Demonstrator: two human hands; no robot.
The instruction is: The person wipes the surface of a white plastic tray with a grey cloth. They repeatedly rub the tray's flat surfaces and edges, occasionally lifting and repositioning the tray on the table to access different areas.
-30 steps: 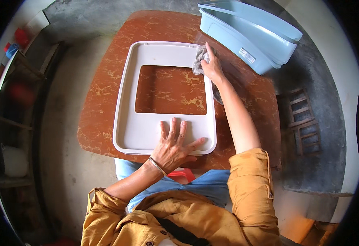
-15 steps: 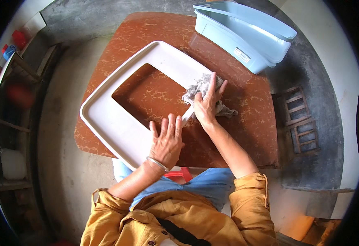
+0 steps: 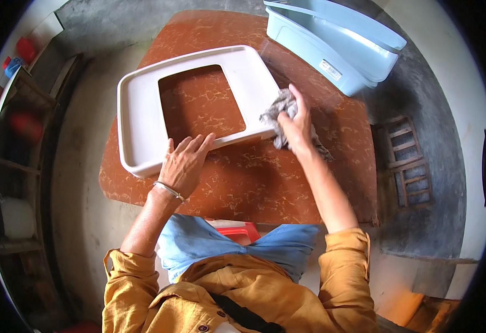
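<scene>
A white plastic frame, rounded at its corners and with a large rectangular opening, lies on the reddish-brown marbled table. My left hand rests on the frame's near edge, left of its middle, fingers stretched out and slightly apart. At the frame's near right corner, my right hand grips a crumpled grey cloth against the rim. Part of the cloth hangs below that hand, over the tabletop. The palm side of my right hand is hidden.
A light blue plastic tub stands at the table's far right corner. Shelves line the left side. Beyond the table's right edge a wooden rack is near the dark wall. A red stool shows between my legs.
The frame has turned clockwise, so its near edge now lies more nearly level across the table. My left hand has moved left and up with it; my right hand has shifted slightly right with the cloth.
</scene>
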